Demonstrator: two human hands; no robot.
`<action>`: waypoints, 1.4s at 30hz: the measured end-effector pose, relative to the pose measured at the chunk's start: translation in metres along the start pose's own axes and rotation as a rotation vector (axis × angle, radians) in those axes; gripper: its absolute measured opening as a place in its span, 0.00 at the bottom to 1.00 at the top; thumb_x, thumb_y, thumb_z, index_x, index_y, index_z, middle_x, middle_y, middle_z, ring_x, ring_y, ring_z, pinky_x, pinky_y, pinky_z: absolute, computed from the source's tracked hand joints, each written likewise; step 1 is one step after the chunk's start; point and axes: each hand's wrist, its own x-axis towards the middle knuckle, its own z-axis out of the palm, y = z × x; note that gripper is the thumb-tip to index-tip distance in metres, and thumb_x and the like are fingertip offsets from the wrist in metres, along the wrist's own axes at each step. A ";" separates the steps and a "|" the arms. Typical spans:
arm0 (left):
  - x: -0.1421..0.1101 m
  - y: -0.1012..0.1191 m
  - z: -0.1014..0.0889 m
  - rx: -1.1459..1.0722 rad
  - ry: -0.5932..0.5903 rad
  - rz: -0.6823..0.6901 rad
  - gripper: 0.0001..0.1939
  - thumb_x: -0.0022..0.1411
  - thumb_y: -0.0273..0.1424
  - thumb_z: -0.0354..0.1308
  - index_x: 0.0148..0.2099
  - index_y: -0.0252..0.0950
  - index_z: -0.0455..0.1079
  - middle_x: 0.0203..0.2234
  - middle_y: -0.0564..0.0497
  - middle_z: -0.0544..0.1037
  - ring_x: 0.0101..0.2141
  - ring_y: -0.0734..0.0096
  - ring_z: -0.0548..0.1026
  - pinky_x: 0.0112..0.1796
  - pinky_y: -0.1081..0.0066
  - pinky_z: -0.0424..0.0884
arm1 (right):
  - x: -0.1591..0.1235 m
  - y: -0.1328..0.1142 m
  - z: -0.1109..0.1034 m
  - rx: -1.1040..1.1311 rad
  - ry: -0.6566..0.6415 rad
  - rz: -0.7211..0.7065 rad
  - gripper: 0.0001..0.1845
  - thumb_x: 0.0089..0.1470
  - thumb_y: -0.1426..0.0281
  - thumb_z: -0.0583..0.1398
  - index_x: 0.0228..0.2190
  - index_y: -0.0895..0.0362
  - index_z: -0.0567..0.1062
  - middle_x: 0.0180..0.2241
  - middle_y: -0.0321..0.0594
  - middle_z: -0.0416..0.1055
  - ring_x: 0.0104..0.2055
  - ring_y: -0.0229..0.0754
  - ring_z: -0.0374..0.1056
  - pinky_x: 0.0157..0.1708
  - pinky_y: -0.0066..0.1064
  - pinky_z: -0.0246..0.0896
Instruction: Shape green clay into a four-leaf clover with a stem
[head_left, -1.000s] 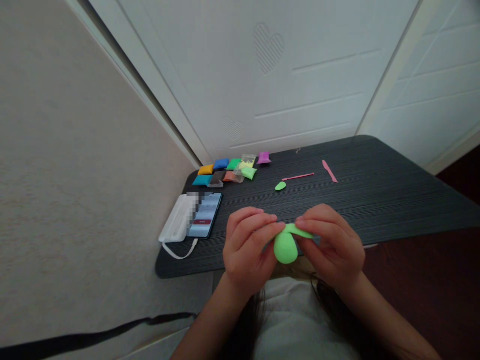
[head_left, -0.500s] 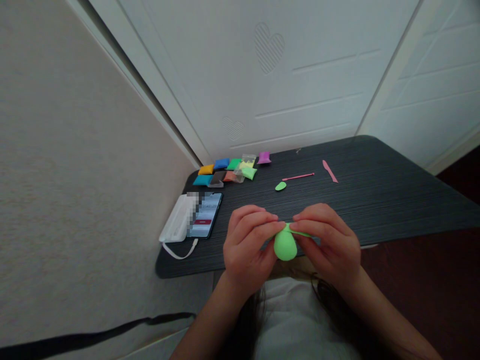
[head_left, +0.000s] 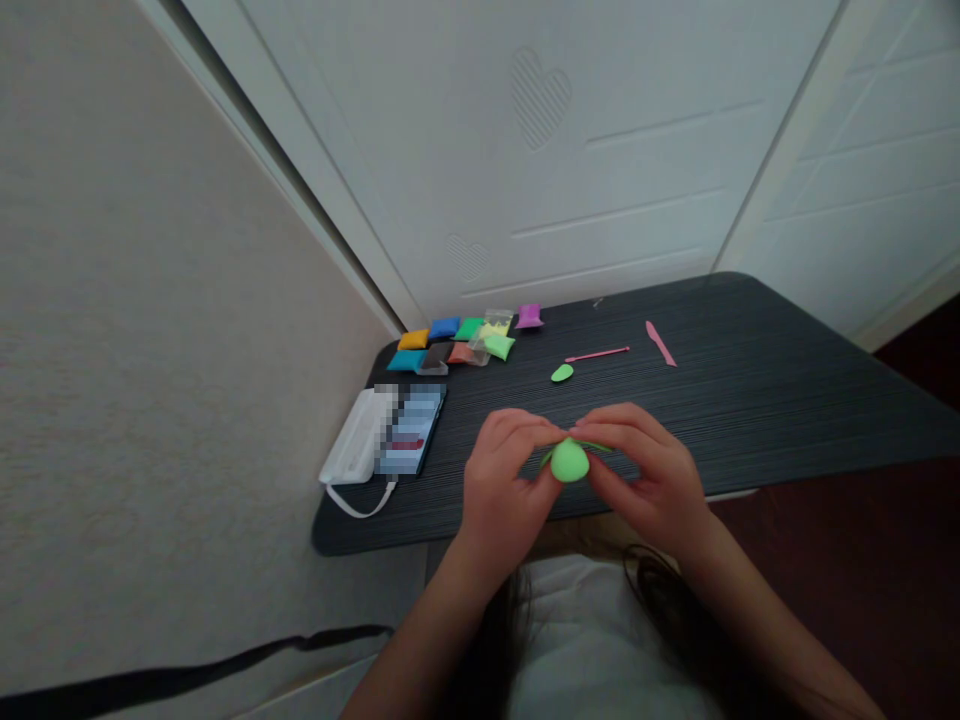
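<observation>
Both your left hand [head_left: 506,485] and right hand [head_left: 652,475] have shifted the green piece [head_left: 570,463] toward twelve o'clock, fingertips [head_left: 551,436] pinching it, so flaps [head_left: 600,446] show at nine and two.

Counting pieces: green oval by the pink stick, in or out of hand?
Out: the green oval lies on the table, beyond the left hand and right hand.

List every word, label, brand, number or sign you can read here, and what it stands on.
Readable text: none.
Phone screen: masked and blurred, unreadable.
Colored packets: any print too small to read.
Held green piece: no lettering visible.
Door: striped hearts, no words.
</observation>
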 end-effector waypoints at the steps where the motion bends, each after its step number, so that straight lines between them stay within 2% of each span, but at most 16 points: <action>1: 0.000 -0.001 0.002 -0.002 -0.025 -0.036 0.04 0.50 0.27 0.56 0.32 0.36 0.68 0.30 0.52 0.72 0.35 0.72 0.68 0.38 0.69 0.65 | 0.000 0.003 0.001 0.008 -0.007 0.030 0.13 0.46 0.75 0.57 0.37 0.54 0.70 0.35 0.39 0.67 0.39 0.39 0.63 0.38 0.34 0.60; 7: 0.001 -0.007 0.009 0.012 -0.112 -0.165 0.04 0.52 0.28 0.54 0.32 0.36 0.67 0.30 0.52 0.72 0.35 0.73 0.68 0.39 0.70 0.64 | 0.003 0.013 0.007 0.054 -0.020 0.179 0.06 0.47 0.72 0.57 0.30 0.56 0.71 0.31 0.38 0.68 0.37 0.38 0.64 0.38 0.31 0.59; 14: 0.002 -0.006 0.007 -0.075 -0.211 -0.247 0.08 0.54 0.30 0.51 0.39 0.37 0.67 0.34 0.51 0.72 0.36 0.72 0.68 0.38 0.71 0.64 | 0.004 0.016 0.011 0.099 0.024 0.298 0.05 0.48 0.69 0.56 0.29 0.56 0.71 0.30 0.37 0.68 0.33 0.38 0.63 0.33 0.30 0.58; 24: -0.001 -0.008 0.014 -0.089 -0.105 -0.299 0.08 0.55 0.29 0.50 0.37 0.36 0.69 0.31 0.51 0.74 0.34 0.72 0.70 0.36 0.70 0.66 | 0.005 0.016 0.015 0.106 0.023 0.378 0.07 0.48 0.68 0.56 0.30 0.56 0.72 0.30 0.37 0.70 0.31 0.37 0.63 0.29 0.28 0.56; 37: -0.004 -0.014 0.021 -0.104 -0.106 -0.320 0.09 0.56 0.29 0.50 0.38 0.37 0.70 0.32 0.51 0.74 0.35 0.72 0.70 0.38 0.70 0.66 | 0.004 0.018 0.018 0.072 -0.002 0.400 0.07 0.47 0.68 0.55 0.29 0.57 0.71 0.27 0.36 0.68 0.28 0.35 0.61 0.27 0.27 0.56; 42: -0.004 -0.015 0.022 -0.116 -0.103 -0.323 0.09 0.56 0.29 0.50 0.38 0.37 0.70 0.33 0.51 0.74 0.35 0.71 0.70 0.38 0.69 0.66 | 0.003 0.020 0.022 0.067 0.003 0.364 0.06 0.48 0.71 0.54 0.29 0.57 0.71 0.27 0.36 0.68 0.29 0.36 0.61 0.29 0.27 0.56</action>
